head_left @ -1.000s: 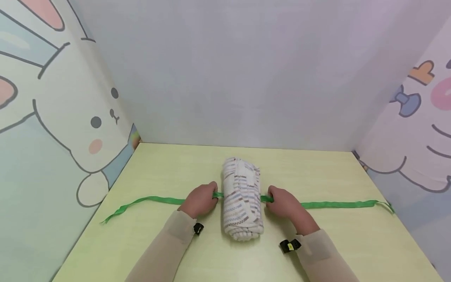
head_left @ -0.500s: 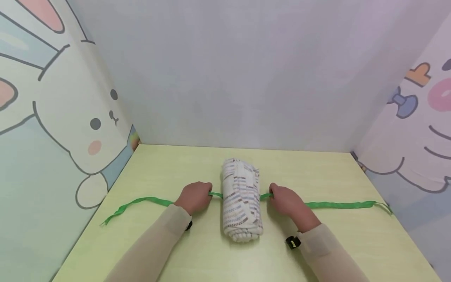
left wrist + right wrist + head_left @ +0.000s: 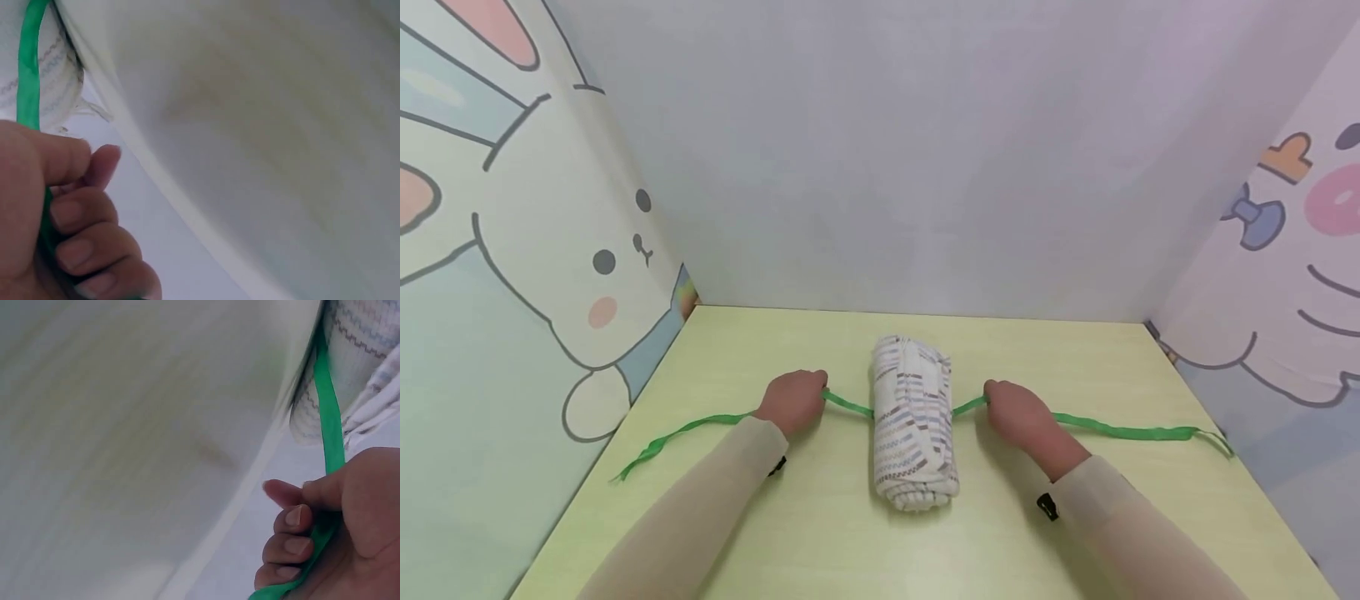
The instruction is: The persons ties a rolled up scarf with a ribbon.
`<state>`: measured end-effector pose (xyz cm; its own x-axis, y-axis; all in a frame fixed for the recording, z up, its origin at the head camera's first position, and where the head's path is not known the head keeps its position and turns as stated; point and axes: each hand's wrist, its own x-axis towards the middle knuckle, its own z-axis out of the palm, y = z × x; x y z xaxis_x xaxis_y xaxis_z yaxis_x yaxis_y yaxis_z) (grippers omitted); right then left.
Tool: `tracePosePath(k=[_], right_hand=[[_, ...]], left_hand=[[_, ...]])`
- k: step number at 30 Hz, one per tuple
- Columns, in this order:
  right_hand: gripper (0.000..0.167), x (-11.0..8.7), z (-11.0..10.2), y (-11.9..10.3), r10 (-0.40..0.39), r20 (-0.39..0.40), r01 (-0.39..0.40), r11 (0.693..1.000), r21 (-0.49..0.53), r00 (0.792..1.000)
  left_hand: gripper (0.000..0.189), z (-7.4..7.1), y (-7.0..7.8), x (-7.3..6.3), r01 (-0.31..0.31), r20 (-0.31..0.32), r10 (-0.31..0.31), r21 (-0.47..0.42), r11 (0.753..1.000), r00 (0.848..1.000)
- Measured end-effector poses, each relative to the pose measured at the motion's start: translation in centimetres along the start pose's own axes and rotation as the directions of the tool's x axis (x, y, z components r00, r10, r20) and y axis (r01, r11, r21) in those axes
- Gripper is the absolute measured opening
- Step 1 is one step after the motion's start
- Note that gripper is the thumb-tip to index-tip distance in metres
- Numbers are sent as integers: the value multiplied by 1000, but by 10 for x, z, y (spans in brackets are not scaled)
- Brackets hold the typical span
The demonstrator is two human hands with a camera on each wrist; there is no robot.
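Observation:
A rolled cloth (image 3: 913, 425), white with striped patterning, lies lengthwise in the middle of the table. Beneath it runs a green ribbon (image 3: 850, 406), coming out on both sides. My left hand (image 3: 793, 402) grips the ribbon left of the roll, raised a little, with fingers curled round it in the left wrist view (image 3: 81, 219). On the other side my right hand (image 3: 1018, 417) holds the ribbon the same way, and the strip (image 3: 331, 419) rises from under the roll to that hand. Both hands are apart from the cloth. The ribbon's middle is hidden under the roll.
The pale yellow table (image 3: 917, 558) carries the ribbon's loose tails, one toward the left edge and one (image 3: 1150, 433) toward the right edge. A plain backdrop (image 3: 895, 167) stands behind, with cartoon-printed panels (image 3: 550, 250) at both sides.
Both hands have moved outward from the roll and slightly up, the left one farther. The ribbon now slopes up from the roll to each hand. The cloth has stayed in place.

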<state>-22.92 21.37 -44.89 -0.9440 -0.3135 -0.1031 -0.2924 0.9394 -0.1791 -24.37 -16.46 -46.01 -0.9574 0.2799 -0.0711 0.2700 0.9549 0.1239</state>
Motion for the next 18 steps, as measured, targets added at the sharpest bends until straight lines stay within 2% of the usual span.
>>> tracePosePath(k=[3,5,8,10,15,18], right_hand=[[14,4,-2,1,27,-38,-24,996,90,999],[18,5,-3,1,45,-60,-34,984,175,997],[23,6,-4,1,68,-69,-44,953,299,995],[25,6,-4,1,76,-62,-48,928,369,995],[25,7,-4,-6,85,-66,-44,880,473,994],[24,8,-6,-13,94,-79,-42,862,506,992]], left_hand=[[6,-4,-1,1,34,-3,-34,-143,989,999],[7,-5,1,1,45,0,-47,-253,966,999],[9,-8,6,1,46,7,-47,-416,908,999],[11,-10,11,1,34,5,-37,-492,870,999],[14,-14,20,-1,5,-37,-37,-626,780,999],[15,-15,24,-1,-2,-57,-54,-700,714,997]])
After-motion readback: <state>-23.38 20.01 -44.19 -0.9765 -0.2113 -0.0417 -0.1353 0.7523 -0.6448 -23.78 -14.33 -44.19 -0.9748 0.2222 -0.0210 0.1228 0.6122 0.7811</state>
